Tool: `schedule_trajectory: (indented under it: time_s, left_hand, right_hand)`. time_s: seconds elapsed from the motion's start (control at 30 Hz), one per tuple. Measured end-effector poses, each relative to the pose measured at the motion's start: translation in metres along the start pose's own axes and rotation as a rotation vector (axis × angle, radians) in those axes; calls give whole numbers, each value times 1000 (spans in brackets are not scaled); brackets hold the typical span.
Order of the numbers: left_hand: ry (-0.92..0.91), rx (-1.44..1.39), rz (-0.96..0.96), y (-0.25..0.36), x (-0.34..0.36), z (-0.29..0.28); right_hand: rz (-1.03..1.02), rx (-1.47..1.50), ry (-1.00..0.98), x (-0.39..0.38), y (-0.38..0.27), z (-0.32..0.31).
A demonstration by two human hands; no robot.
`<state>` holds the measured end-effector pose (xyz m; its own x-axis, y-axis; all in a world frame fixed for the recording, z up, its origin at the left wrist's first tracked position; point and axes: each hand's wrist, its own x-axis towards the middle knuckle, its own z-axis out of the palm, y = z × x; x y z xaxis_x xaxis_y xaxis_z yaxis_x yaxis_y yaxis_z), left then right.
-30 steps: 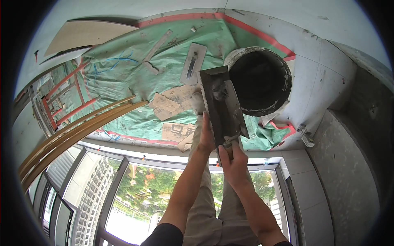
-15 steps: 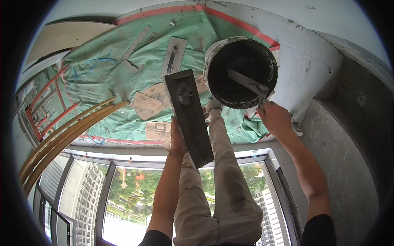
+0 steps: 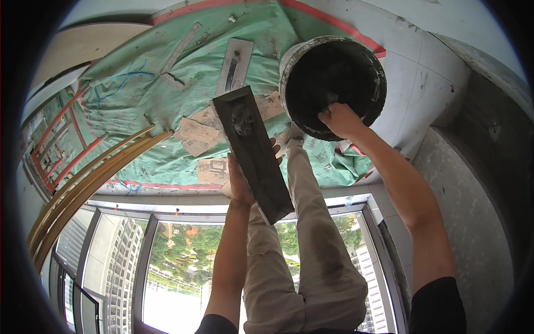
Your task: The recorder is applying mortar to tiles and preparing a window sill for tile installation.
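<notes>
My left hand (image 3: 238, 181) is closed around a long rectangular slab (image 3: 260, 178) from beneath, with fingertips showing at its right edge. Dark grey mortar coats the slab's upper face, and a thicker lump of mortar (image 3: 242, 120) sits near its far end. At the right stands a large round bucket (image 3: 285, 83), dark and mortar-smeared inside. My right hand (image 3: 340, 121) reaches over its near rim, shut on a trowel (image 3: 332, 98). The trowel points down into the bucket, and its blade is mostly lost in the dark.
A flat finishing trowel (image 3: 235, 64) and a long metal strip (image 3: 182, 47) lie on the green sheet (image 3: 133, 106), near flattened cardboard (image 3: 197, 136). Curved wooden strips (image 3: 100, 181) and a red metal frame (image 3: 78, 133) stand left. Behind my legs is a window (image 3: 183, 261); a grey ledge (image 3: 456, 189) runs right.
My right hand has moved from outside the bucket's near rim to over its opening. The trowel, earlier plainly visible across the mouth, now dips inside. The slab has shifted only slightly.
</notes>
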<state>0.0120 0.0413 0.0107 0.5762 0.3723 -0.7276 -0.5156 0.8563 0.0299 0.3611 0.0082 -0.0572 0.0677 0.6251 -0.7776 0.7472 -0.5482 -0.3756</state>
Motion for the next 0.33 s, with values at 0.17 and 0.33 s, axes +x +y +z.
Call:
schedule_trajectory:
  time_s: [0.17, 0.33]
  left_hand:
    - [-35, 4, 38, 11, -1, 4]
    - [-43, 19, 69, 19, 14, 18]
  right_hand:
    - [375, 733, -269, -15, -56, -35]
    - [415, 1268, -280, -62, -49, -49]
